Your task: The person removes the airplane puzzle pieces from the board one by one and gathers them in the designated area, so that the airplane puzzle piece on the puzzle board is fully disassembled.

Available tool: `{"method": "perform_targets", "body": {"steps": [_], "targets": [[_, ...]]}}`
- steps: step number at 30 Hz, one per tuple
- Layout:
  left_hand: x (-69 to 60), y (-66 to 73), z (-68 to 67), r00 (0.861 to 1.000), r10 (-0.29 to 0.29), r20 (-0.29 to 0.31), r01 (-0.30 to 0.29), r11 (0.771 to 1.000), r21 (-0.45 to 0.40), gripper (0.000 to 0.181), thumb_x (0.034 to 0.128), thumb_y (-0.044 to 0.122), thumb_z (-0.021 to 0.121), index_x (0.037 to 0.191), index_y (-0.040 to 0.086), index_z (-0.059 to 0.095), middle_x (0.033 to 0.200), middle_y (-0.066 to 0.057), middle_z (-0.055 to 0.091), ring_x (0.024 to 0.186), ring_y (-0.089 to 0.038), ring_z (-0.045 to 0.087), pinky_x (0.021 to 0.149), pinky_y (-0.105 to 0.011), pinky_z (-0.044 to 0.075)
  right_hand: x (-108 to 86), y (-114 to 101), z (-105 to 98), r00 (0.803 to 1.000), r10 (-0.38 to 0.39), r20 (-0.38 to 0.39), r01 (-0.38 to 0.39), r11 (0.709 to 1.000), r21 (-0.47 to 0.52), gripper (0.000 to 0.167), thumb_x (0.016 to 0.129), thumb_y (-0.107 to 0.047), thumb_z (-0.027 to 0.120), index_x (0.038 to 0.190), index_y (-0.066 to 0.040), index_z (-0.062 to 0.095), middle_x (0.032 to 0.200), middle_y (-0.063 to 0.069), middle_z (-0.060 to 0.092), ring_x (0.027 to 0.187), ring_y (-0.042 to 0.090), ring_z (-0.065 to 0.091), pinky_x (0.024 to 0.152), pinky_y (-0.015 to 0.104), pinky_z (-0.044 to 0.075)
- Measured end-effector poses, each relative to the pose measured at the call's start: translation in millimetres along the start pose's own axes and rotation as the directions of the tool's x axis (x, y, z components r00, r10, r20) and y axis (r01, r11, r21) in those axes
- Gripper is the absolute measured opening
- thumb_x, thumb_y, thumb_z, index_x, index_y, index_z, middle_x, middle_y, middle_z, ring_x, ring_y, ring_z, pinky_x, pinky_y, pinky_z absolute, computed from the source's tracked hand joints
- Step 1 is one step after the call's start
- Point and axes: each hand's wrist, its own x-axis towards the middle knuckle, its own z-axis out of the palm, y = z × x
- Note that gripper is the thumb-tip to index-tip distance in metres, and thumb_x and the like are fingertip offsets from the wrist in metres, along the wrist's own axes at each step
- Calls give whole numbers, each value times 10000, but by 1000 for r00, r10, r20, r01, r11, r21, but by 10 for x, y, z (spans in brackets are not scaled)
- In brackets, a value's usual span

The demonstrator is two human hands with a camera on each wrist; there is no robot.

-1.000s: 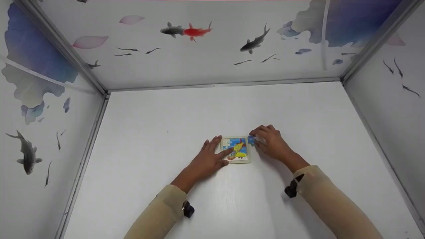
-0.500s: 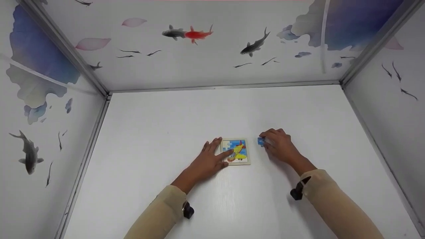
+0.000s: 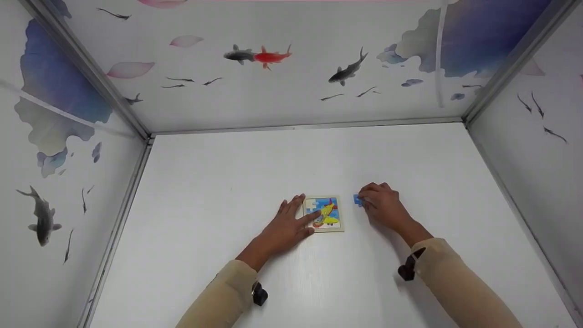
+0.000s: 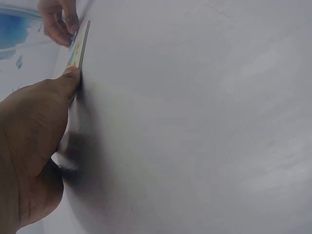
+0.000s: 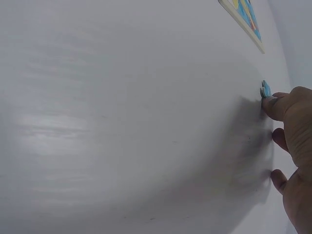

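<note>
A small square puzzle (image 3: 329, 217) with a yellow airplane on blue lies in a pale wooden frame (image 3: 341, 224) on the white table; its upper left shows a pale gap. My left hand (image 3: 283, 228) rests on the frame's left side, fingers spread, one fingertip over the picture. To the right of the frame, apart from it, my right hand (image 3: 385, 207) pinches a blue puzzle piece (image 3: 357, 199). In the right wrist view the piece (image 5: 265, 89) shows at the fingertips, near the table surface.
White table (image 3: 227, 173) surrounds the puzzle, bounded by panels printed with fish and blue shapes at the back (image 3: 291, 95) and sides. Black devices are strapped at both wrists, over beige sleeves (image 3: 223, 291).
My right hand has moved right, away from the frame, with the blue piece between its fingers. The left hand has stayed on the puzzle. The head view has tilted slightly.
</note>
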Motion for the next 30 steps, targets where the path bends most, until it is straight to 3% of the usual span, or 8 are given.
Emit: {"method": "perform_targets", "body": {"steps": [15, 24, 30], "targets": [[9, -5, 9, 1000, 3, -2, -3, 1000, 16, 582, 1156, 594, 444, 1712, 429, 405, 1872, -137, 122, 1756, -340, 95, 1417, -568, 105, 5, -22, -32, 999, -43, -11, 43, 999, -15, 201, 1005, -12, 764, 1185, -57, 843, 1279, 106, 761, 1159, 395, 665, 909, 686, 561], [-4, 12, -14, 1000, 5, 5, -5, 1000, 21, 579, 1160, 582, 443, 1713, 414, 412, 1873, -148, 114, 1755, -350, 97, 1416, -575, 109, 36, -74, -69, 999, 21, 41, -22, 1000, 17, 206, 1045, -66, 735, 1234, -88, 813, 1326, 134, 731, 1215, 405, 634, 918, 682, 563], [9, 4, -8, 1000, 2, 5, -2, 1000, -10, 577, 1156, 582, 448, 1707, 412, 424, 1875, -137, 106, 1756, -345, 91, 1416, -576, 98, 104, -188, -71, 999, 21, 44, -22, 999, 32, 237, 1048, -127, 749, 1277, -79, 795, 1333, 145, 724, 1226, 416, 625, 945, 714, 544]]}}
